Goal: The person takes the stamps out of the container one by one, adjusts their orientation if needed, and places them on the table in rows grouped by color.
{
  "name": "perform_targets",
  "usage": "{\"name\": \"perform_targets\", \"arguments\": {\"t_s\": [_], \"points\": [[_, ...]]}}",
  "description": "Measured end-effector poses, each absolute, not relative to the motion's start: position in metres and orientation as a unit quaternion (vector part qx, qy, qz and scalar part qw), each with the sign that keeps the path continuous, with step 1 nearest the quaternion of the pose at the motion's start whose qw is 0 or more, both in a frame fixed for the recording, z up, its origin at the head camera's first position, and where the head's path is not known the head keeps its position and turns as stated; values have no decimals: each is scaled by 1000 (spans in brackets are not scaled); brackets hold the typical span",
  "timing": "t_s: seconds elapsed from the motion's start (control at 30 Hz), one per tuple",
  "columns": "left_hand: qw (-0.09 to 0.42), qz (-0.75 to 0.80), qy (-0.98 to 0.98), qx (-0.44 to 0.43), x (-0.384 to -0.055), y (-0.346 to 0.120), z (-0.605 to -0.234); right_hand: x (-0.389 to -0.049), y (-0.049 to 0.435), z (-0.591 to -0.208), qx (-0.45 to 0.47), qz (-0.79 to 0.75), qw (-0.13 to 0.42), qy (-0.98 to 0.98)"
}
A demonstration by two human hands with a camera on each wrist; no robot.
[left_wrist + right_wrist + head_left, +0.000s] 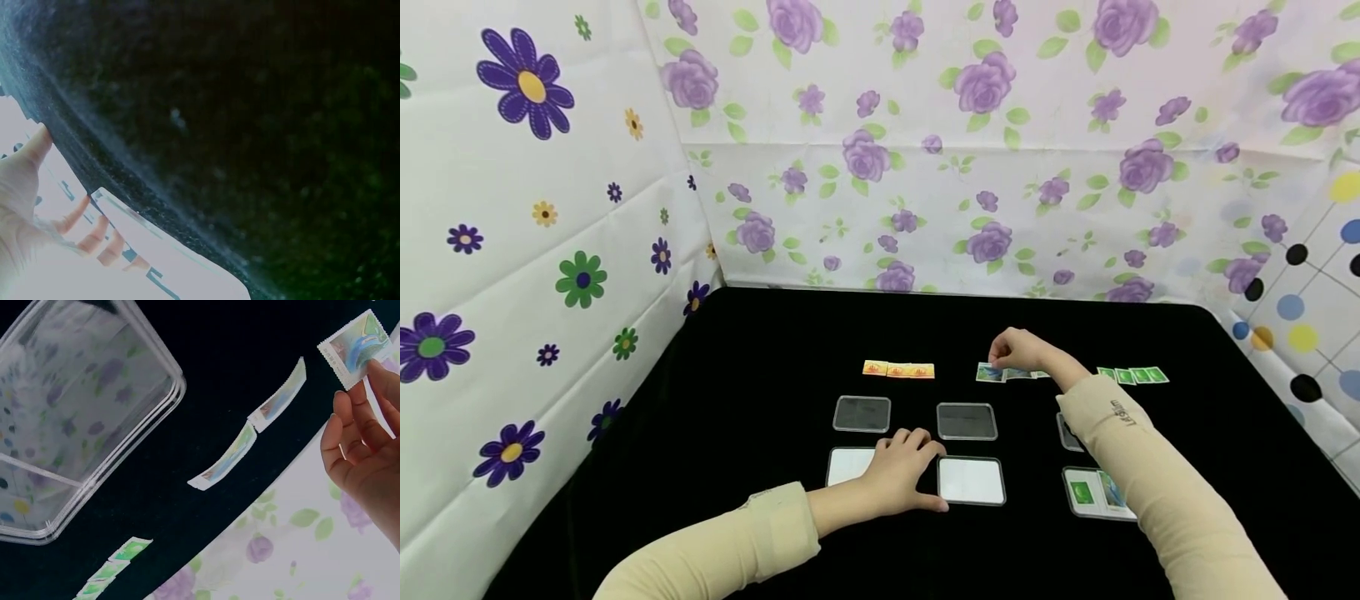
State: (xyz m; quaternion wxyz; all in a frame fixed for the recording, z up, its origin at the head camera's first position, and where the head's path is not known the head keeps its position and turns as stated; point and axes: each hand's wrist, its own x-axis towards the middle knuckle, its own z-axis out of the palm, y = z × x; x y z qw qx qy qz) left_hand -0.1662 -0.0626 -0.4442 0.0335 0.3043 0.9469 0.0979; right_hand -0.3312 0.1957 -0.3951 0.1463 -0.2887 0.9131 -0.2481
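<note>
The blue landscape stamp [354, 350] is at the left end of the middle row on the black tabletop [760, 350]. Leftmost, orange stamps [898, 370] lie in their own row, seemingly grouped by design. Nearer, the left hand [901, 477] covers part of a white-lined case [848, 463]; its fingers are spread, thumb and forefinger at the left corners of the next white-lined case [972, 481], perhaps to steady it. Farther right, the right hand [1021, 348] pinches the landscape stamp near one edge between thumb and fingers, likely keeping its picture uncovered. Past it, green stamps [1132, 376] form another row; nearer, the rightmost case [1090, 512] holds a green stamp [1082, 493] and a blue stamp [1111, 492] side by side, perhaps so neither hides the other.
</note>
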Motion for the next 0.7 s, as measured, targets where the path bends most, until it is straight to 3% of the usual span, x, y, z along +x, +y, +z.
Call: {"name": "perform_targets", "arguments": {"t_s": [0.37, 0.7], "points": [[33, 99, 946, 308, -167, -61, -445, -334, 192, -402, -277, -218, 123, 928], [27, 98, 947, 305, -165, -61, -444, -335, 187, -413, -241, -208, 66, 946]]}}
